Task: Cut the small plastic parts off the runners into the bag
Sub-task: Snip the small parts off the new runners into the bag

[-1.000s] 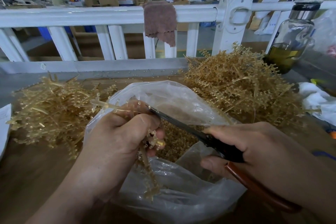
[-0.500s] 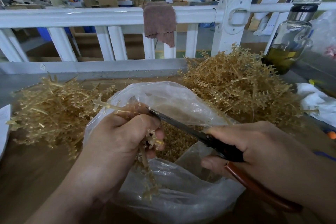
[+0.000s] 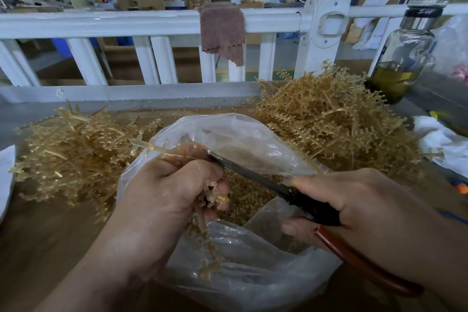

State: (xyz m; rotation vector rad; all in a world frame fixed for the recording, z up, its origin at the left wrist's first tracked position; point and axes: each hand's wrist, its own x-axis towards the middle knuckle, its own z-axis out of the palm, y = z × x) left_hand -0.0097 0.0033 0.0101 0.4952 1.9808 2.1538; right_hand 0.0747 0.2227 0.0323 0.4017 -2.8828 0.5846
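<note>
Vs 1 s ago: almost nothing has moved. Both hands are in the same poses and the blade tip is at the same spot on the runner. The runner's far end has drifted a touch to the right, and the view has shifted a little.

Left hand [image 3: 164, 190]: clenched round the runner [image 3: 157, 148], thumb on top, over the bag's mouth. One end of the runner sticks out up-left past the bag rim. The other end hangs down below the fingers in front of the bag's near wall, with small parts still on it.

Right hand [image 3: 367, 205]: gripping the snips [image 3: 253, 175], with the fingers wrapped round the red-brown handles. The black blades point up-left across the bag opening and the tip touches the runner just beyond the left thumb. The blades look nearly together; can't tell the exact gap.

Bag [image 3: 253, 278]: clear plastic, mouth open, at the desk's near edge between the hands. The cut parts [image 3: 248, 197] lie heaped inside, partly hidden by both hands.

Desk [image 3: 50, 235]: brown. A pile of runners [image 3: 71, 154] sits toward the left edge, and a taller pile [image 3: 329, 119] sits toward the far right. Glass bottle [image 3: 402, 58] at the far right corner, holding olive liquid. White rag [image 3: 440, 144] at the right edge.

White railing [image 3: 126, 23] runs along the far edge, with a brown cloth [image 3: 222, 30] draped over it.
</note>
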